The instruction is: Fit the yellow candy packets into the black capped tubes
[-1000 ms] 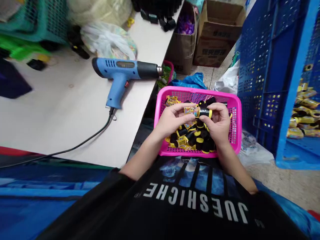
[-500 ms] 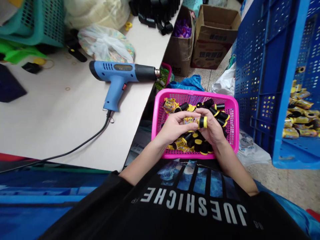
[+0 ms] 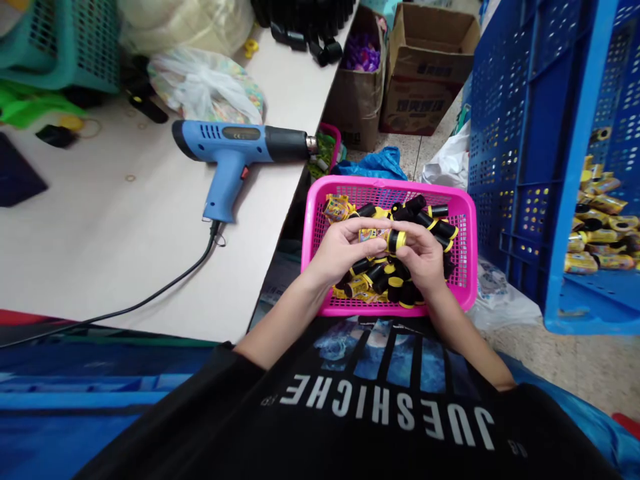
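Observation:
Between my hands is a small black tube (image 3: 395, 241) with a yellow end and a yellow printed sleeve around it. My left hand (image 3: 339, 252) pinches the sleeved part between thumb and fingers. At the yellow end, my right hand (image 3: 425, 259) has its fingertips and thumb closed on the tube. Both hands are over a pink basket (image 3: 309, 243). Inside it lie several black tubes (image 3: 395, 291) with yellow ends, some in printed sleeves. Part of the held tube is hidden by my fingers.
On the table (image 3: 115, 233) to the left lies a blue heat gun (image 3: 230, 157), its cord trailing leftward. A tall blue crate (image 3: 555, 280) at right holds several sleeved tubes (image 3: 600, 230). Cardboard boxes (image 3: 425, 80) stand beyond the basket, and plastic bags lie on the floor.
The tube has shifted slightly left and up between my hands. My right fingers have moved from alongside the tube to its yellow end. The view has shifted a little.

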### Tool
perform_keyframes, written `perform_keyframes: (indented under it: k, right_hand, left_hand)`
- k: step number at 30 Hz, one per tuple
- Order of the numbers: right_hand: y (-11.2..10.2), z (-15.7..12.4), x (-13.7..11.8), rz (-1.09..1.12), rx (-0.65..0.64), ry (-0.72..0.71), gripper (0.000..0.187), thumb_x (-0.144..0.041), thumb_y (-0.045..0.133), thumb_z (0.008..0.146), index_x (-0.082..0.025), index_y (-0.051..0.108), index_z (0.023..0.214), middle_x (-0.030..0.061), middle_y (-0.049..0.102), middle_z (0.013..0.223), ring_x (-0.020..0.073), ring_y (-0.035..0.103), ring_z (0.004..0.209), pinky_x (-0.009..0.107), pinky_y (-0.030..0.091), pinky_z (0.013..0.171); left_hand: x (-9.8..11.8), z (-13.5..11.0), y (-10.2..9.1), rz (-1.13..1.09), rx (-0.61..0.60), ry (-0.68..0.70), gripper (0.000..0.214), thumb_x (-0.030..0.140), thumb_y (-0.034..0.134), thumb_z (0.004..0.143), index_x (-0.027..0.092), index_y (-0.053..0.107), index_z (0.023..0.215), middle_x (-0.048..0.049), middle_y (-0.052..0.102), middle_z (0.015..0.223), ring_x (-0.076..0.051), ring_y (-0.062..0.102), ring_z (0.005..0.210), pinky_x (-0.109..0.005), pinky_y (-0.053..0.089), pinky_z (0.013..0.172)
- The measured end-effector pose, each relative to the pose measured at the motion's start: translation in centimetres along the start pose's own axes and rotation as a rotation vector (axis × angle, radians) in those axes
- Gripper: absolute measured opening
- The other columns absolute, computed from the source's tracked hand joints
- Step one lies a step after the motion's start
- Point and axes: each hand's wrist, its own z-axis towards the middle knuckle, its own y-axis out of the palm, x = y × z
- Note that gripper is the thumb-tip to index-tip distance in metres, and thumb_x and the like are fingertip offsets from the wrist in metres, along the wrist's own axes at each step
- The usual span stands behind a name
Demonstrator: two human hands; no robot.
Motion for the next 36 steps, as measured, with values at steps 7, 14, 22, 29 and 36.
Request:
perform_keyframes:
  k: [7, 14, 22, 29, 36]
  right_hand:
    - [-0.1, -0.3, -0.2, -0.185, -0.026, 0.014, 0.06, -0.067, 0.063, 0.091, -0.034, 0.066, 0.141, 0.0023, 0.072, 0.139, 0.0271, 0.068, 0.129, 0.045, 0.053, 0.115]
    - [-1.1, 0.8, -1.1, 0.034, -0.091, 0.106, 0.057, -0.069, 0.059, 0.093, -0.034, 0.068, 0.137, 0.0011, 0.069, 0.143, 0.0272, 0.063, 0.136, 0.05, 0.047, 0.119]
    - [-1.9, 0.8, -2.1, 0.013, -0.064, 0.137, 0.036, -0.057, 0.06, 0.097, -0.034, 0.077, 0.119, 0.0015, 0.077, 0.128, 0.0266, 0.07, 0.124, 0.05, 0.051, 0.114]
    - [-2.8, 1.3, -2.4, 0.227, -0.129, 0.281, 0.045, -0.063, 0.056, 0.095, -0.031, 0.074, 0.121, 0.004, 0.077, 0.125, 0.0276, 0.07, 0.123, 0.05, 0.053, 0.111]
    - [-2.3, 1.6, -0.3, 0.249, -0.178, 0.273, 0.045, -0.061, 0.081, 0.077, -0.029, 0.072, 0.107, 0.0043, 0.075, 0.119, 0.0245, 0.069, 0.117, 0.044, 0.056, 0.104]
  left_hand:
    - [0.0, 0.0, 0.3, -0.007, -0.021, -0.006, 0.044, 0.035, 0.097, 0.063, 0.019, 0.081, 0.101, -0.0051, 0.08, 0.099, -0.016, 0.076, 0.082, -0.025, 0.063, 0.076]
    - [0.4, 0.2, 1.5, -0.172, -0.045, -0.102, 0.043, 0.037, 0.096, 0.064, 0.02, 0.079, 0.1, -0.0017, 0.079, 0.092, -0.013, 0.076, 0.075, -0.024, 0.064, 0.073]
    - [0.3, 0.2, 0.6, 0.133, -0.073, 0.0, 0.046, 0.036, 0.096, 0.064, 0.019, 0.082, 0.104, -0.0073, 0.08, 0.106, -0.019, 0.076, 0.09, -0.029, 0.061, 0.083]
    - [-0.5, 0.4, -0.6, 0.052, -0.143, -0.01, 0.045, 0.036, 0.092, 0.07, 0.022, 0.079, 0.111, -0.0086, 0.077, 0.121, -0.019, 0.075, 0.094, -0.028, 0.062, 0.078]
    - [0.0, 0.3, 0.0, 0.092, -0.14, 0.021, 0.041, 0.032, 0.095, 0.066, 0.021, 0.082, 0.103, -0.0057, 0.079, 0.105, -0.015, 0.073, 0.084, -0.025, 0.059, 0.076]
